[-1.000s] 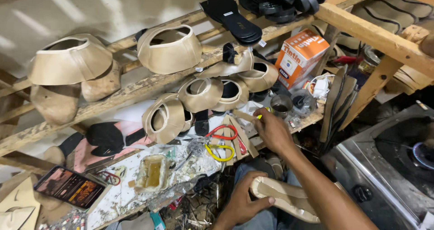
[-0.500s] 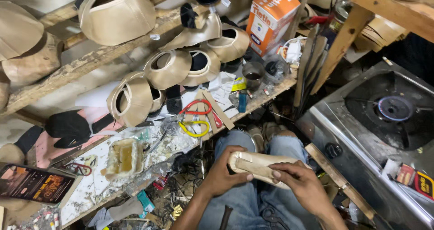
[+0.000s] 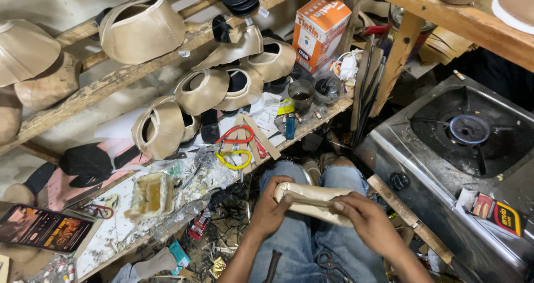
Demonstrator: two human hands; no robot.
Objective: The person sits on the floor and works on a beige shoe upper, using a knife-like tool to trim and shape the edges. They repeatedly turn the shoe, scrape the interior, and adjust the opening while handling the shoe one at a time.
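Observation:
On my lap I hold a beige shoe piece (image 3: 311, 198) with both hands. My left hand (image 3: 272, 208) grips its left end, fingers curled around it. My right hand (image 3: 364, 222) presses on its right end, with a thin dark tool lying along the piece under the fingers. Both hands are over my knees in blue jeans (image 3: 295, 244), just in front of the cluttered workbench (image 3: 111, 233). Red-handled scissors (image 3: 238, 134) and a yellow loop (image 3: 233, 159) lie on the bench just beyond my left hand.
Several beige shoe uppers (image 3: 142, 30) rest on wooden racks above the bench. An orange box (image 3: 320, 30), a small tin cup (image 3: 301, 95) and a glue tray (image 3: 149, 194) sit on the bench. A gas stove (image 3: 461, 144) stands to my right. Scraps litter the floor.
My right hand came back from the bench to the beige piece on my lap and now presses its right end. The view has shifted down and right.

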